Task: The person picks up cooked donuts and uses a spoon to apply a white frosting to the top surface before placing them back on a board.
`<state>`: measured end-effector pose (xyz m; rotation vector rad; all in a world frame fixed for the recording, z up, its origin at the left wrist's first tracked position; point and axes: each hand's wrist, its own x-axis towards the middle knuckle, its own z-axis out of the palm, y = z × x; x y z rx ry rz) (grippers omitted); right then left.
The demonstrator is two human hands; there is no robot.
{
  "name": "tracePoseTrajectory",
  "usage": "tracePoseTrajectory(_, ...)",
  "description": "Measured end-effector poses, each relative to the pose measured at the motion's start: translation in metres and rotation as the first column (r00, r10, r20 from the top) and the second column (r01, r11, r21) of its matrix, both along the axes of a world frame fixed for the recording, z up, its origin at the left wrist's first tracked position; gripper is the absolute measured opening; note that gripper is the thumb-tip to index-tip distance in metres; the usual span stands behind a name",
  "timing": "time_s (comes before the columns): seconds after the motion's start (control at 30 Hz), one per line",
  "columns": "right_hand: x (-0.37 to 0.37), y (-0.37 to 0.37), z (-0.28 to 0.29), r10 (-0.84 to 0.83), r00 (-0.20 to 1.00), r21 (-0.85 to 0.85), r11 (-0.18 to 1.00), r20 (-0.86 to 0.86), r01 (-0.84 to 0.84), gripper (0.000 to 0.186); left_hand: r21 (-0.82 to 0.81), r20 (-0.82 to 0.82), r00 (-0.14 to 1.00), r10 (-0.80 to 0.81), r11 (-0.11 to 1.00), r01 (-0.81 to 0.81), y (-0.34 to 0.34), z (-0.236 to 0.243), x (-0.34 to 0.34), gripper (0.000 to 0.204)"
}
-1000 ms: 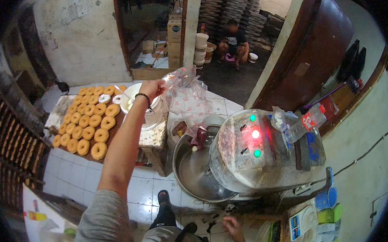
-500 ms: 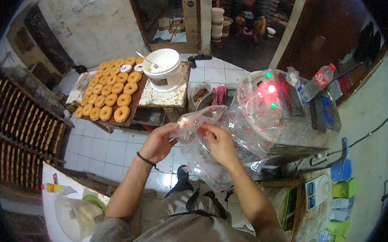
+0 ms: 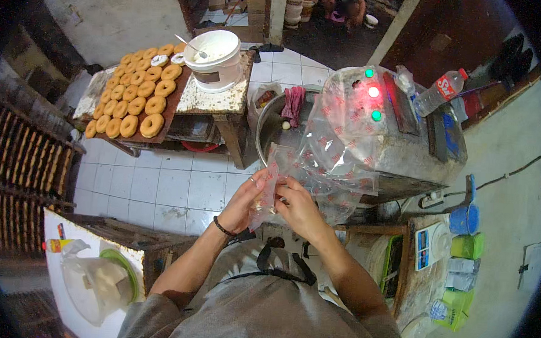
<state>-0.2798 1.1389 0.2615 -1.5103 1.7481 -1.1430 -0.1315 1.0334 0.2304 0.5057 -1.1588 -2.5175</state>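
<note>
Both hands hold a clear plastic bag with red print (image 3: 341, 154) in front of my waist. My left hand (image 3: 241, 204), with a dark bracelet at the wrist, is closed around a gathered, upright part of it. Something pale shows through the film by those fingers, too blurred to name. My right hand (image 3: 302, 215) pinches the plastic from the other side, its fingertips close to the left hand. The rest spreads right, over the edge of a large metal bowl (image 3: 261, 129) and against a grey machine (image 3: 427, 154).
Rows of doughnuts (image 3: 146, 89) lie on a board at left, beside a white bucket (image 3: 217, 80) with a spoon. Lit green and red buttons, a bottle (image 3: 443, 92) and a pink cloth (image 3: 293, 106) are at right. A scale (image 3: 424, 247) stands lower right. Someone sits in the far doorway.
My view has tipped down and shifted right. My hands have drawn closer together and nearer my body, gathering the plastic upright between them. More of the metal bowl shows.
</note>
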Motion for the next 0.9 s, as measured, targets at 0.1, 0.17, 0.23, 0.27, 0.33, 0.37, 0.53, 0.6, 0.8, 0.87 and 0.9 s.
tracePoseTrajectory(0.1, 0.000, 0.008, -0.006, 0.069, 0.990, 0.053, 0.997, -0.121, -0.063, 0.026, -0.024, -0.087, 0.996, -0.013, 1.000, 0.011, 0.007, -0.009, -0.002, 0.081)
tracePoseTrajectory(0.17, 0.002, 0.014, 0.006, 0.115, 0.981, 0.130, 0.987, -0.156, -0.095, 0.024, 0.064, -0.088, 0.996, -0.010, 0.998, 0.016, 0.013, 0.000, 0.003, 0.070)
tracePoseTrajectory(0.23, 0.005, 0.018, 0.011, 0.124, 0.968, 0.175, 0.981, -0.218, -0.087, 0.026, -0.102, 0.024, 0.999, -0.028, 0.994, 0.030, 0.013, -0.002, 0.006, 0.068)
tracePoseTrajectory(0.27, 0.004, 0.020, 0.002, 0.132, 0.959, 0.142, 0.985, -0.252, -0.099, 0.027, -0.014, 0.080, 0.996, -0.028, 0.999, 0.029, 0.011, -0.003, 0.006, 0.061)
tracePoseTrajectory(0.33, 0.002, 0.023, 0.008, 0.191, 0.946, 0.195, 0.971, -0.263, -0.141, 0.036, 0.273, 0.066, 0.998, 0.007, 0.962, -0.024, 0.008, -0.018, 0.011, 0.048)
tracePoseTrajectory(0.37, 0.003, 0.026, 0.011, 0.200, 0.945, 0.230, 0.963, -0.258, -0.141, 0.039, 0.292, 0.071, 0.998, 0.000, 0.956, -0.020, 0.005, -0.022, 0.017, 0.045)
tracePoseTrajectory(0.53, 0.005, 0.029, 0.016, 0.226, 0.944, 0.260, 0.952, -0.241, -0.162, 0.044, 0.354, -0.143, 0.989, 0.045, 0.935, 0.008, 0.000, -0.019, 0.011, 0.041)
tracePoseTrajectory(0.6, 0.008, 0.026, 0.009, 0.232, 0.949, 0.175, 0.965, -0.215, -0.196, 0.036, 0.496, -0.098, 0.987, 0.125, 0.866, -0.061, 0.012, -0.004, 0.000, 0.044)
tracePoseTrajectory(0.8, 0.000, 0.035, 0.023, 0.233, 0.970, 0.204, 0.956, -0.077, -0.213, 0.042, 0.459, -0.084, 0.995, 0.047, 0.888, -0.004, 0.013, 0.002, -0.007, 0.052)
tracePoseTrajectory(0.87, 0.007, 0.039, 0.018, 0.115, 0.971, 0.020, 0.993, -0.210, -0.113, 0.043, 0.314, 0.012, 0.998, 0.066, 0.947, -0.067, 0.013, -0.009, -0.013, 0.072)
tracePoseTrajectory(0.9, 0.008, 0.037, 0.008, 0.091, 0.981, 0.037, 0.996, -0.174, -0.086, 0.042, 0.358, -0.064, 0.995, 0.071, 0.933, -0.044, 0.014, -0.009, -0.014, 0.073)
